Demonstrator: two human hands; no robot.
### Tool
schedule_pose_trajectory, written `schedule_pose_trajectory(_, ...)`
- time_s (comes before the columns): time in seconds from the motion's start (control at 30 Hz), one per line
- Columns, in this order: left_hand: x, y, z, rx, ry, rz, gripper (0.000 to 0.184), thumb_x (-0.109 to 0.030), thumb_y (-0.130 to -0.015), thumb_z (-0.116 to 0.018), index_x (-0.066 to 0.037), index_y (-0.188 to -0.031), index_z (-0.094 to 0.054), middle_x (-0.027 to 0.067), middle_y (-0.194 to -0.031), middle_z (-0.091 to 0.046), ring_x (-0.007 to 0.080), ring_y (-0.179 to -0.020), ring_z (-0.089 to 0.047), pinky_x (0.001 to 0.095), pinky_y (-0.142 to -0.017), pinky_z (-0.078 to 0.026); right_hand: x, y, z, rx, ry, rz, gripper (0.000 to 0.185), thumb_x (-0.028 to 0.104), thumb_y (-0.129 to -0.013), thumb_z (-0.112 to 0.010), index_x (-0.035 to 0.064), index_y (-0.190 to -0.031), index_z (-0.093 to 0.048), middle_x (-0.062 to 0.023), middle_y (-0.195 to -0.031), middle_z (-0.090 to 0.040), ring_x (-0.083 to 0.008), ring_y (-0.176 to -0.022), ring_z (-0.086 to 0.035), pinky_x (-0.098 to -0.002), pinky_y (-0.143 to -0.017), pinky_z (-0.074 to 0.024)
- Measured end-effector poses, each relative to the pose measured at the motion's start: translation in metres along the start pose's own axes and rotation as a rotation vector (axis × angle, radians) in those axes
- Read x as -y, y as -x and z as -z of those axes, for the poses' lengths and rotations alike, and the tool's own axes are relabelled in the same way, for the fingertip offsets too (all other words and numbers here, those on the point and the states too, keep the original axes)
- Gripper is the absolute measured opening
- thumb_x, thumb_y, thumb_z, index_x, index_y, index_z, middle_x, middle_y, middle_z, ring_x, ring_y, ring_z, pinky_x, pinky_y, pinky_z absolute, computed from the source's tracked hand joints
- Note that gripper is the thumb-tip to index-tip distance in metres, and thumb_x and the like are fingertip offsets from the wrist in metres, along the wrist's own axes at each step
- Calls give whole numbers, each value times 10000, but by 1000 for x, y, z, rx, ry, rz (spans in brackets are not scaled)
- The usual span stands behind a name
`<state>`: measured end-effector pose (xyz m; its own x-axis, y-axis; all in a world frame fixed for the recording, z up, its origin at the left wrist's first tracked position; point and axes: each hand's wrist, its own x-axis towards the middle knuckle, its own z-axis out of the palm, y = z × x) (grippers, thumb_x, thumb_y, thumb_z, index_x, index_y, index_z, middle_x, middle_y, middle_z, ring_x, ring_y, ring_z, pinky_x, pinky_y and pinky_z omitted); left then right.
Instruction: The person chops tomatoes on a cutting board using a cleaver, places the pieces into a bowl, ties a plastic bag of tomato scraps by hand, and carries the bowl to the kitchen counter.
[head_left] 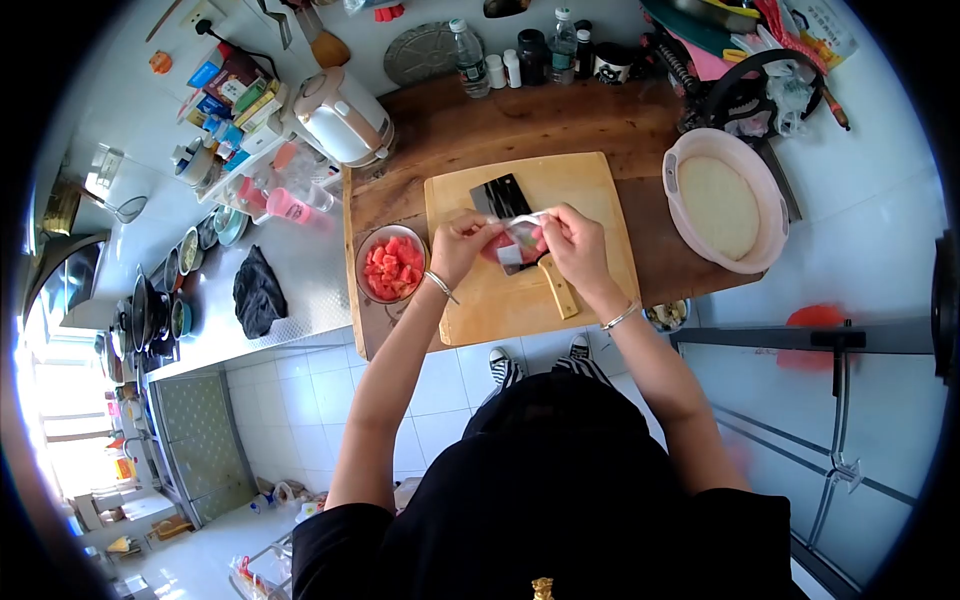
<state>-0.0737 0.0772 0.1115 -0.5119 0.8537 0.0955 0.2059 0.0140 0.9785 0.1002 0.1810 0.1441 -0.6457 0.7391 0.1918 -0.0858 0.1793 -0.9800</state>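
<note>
My left hand (465, 243) and my right hand (577, 243) each pinch the top of a small clear plastic bag (517, 236) with something red and white in it. What exactly is inside is too small to make out. The bag is held above a cleaver (497, 196) with a dark blade and a wooden handle (558, 288). Under the cleaver lies a wooden cutting board (460, 310). Left of the board, close to my left wrist, stands a bowl (362, 277) of chopped red pieces (392, 266), which look like tomato or watermelon.
A pink basin (775, 225) with pale contents sits at the table's right. An electric kettle (342, 117) stands at the back left. Bottles and jars (531, 57) line the wall behind. A black cloth (258, 290) lies on the left counter.
</note>
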Motion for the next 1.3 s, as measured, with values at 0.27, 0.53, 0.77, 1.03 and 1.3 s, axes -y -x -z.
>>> schedule_pose_trajectory(0.27, -18, 8, -2, -101, -148, -173, 157, -89, -747, -771, -36, -890, -733, 100, -856, -678, 219, -824, -636, 313, -742, -503, 27, -13, 2, 165, -12, 122, 132, 69, -943, -541, -31, -887, -608, -84, -785, -684, -109, -692, -661, -218, -633, -527)
schedule_pose_trajectory(0.53, -62, 15, -6, 81, -679, -476, 97, -43, -857, -606, -8, -912, -534, 132, -963, -574, 342, -949, -554, 388, -816, -452, 30, -34, 25, 243, -232, 151, 153, 102, -958, -551, -12, -886, -624, -51, -795, -664, -87, -761, -638, -235, -685, -517)
schedule_pose_trajectory(0.77, -89, 11, 7, 227, -380, -513, 143, 36, -844, -600, -1, -976, -557, 151, -1060, -542, 298, -963, -568, 347, -820, -477, 38, -29, 17, 373, 31, 267, 183, 84, -904, -621, 28, -1077, -638, -30, -967, -664, -129, -851, -621, -272, -799, -497)
schedule_pose_trajectory(1.03, -84, 10, 4, 282, -328, -478, 155, 36, -824, -628, -1, -973, -607, 156, -1078, -563, 304, -1053, -563, 347, -868, -475, 29, -24, 21, 505, -30, 90, 204, 39, -854, -635, 12, -1052, -598, -48, -1024, -632, -136, -973, -587, -278, -894, -461)
schedule_pose_trajectory(1.3, -85, 14, 8, 326, -481, -394, 149, 9, -819, -621, -34, -962, -625, 79, -1006, -628, 256, -1030, -603, 494, -1130, -229, 28, -22, 21, 525, 38, 44, 175, 42, -821, -673, 7, -976, -597, -30, -914, -628, -106, -834, -583, -248, -782, -480)
